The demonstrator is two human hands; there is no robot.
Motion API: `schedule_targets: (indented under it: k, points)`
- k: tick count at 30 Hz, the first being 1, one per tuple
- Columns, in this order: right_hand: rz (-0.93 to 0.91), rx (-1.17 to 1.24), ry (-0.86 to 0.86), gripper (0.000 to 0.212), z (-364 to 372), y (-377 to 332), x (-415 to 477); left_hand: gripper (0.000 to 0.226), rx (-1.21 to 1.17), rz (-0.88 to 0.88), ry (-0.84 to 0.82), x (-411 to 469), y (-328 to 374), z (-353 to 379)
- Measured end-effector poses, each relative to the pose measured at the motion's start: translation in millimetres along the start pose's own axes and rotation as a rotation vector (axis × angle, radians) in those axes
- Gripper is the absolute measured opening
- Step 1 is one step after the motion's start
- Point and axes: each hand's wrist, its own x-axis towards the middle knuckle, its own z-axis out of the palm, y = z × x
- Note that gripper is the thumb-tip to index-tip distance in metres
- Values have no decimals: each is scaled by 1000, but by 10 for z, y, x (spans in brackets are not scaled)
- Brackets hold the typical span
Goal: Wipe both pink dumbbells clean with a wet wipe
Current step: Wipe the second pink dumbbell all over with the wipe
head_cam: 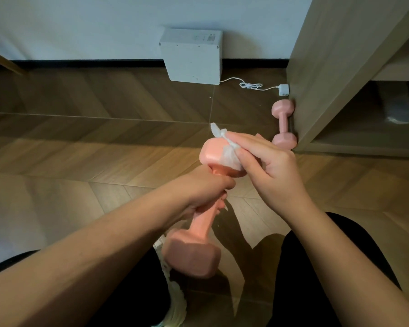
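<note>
One pink dumbbell is being wiped in the air; the other is lying on the floor [104,149].

The left hand [206,192] is gripping the handle of the held dumbbell [198,223], and the right hand [269,166] is pinching the wet wipe [227,154] against its upper head. A damp handle could be slipping from that single grip, dropping the weight onto the legs below. The bunched wipe may be missing faces. The second dumbbell [284,125] is lying against the cabinet [316,79], not yet wiped.

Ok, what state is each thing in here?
Held dumbbell: lifted, left hand grips its handle.
Wet wipe: bunched, right hand holds it against the upper head.
Second dumbbell: lying on the floor against the cabinet.
Plug: on the floor, not plugged in.
</note>
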Motion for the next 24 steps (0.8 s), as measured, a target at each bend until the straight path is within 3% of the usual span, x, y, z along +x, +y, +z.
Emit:
schedule_targets:
  k: [6,12,16,24]
  points:
    - [17,-33,-32,38,96,-107,81,10,105,75,125,-33,-52,86]
    - [202,164,-16,29,-18,-42,12,17,83,69,189,-76,-49,36]
    - [206,234,-54,29,29,-117,67,21,225,77,216,-102,-66,68]
    - [260,280,-41,35,-9,-105,40,17,139,92,204,-131,-45,43]
